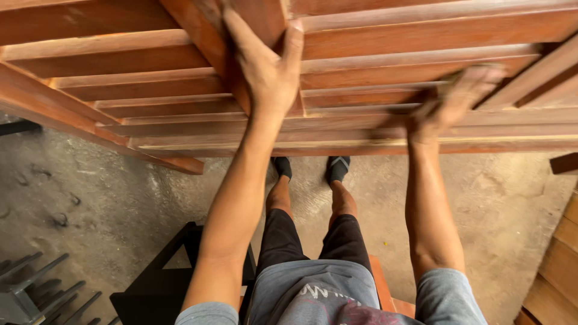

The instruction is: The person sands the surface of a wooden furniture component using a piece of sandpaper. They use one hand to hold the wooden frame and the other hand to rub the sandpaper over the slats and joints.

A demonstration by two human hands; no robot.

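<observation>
The slatted wooden panel [373,78] lay ahead of both hands, slats running left to right. The left hand [268,66] gripped its central upright rail [211,36], fingers wrapped round; the right hand [460,99], blurred, rested flat on a slat further right, grip unclear
</observation>
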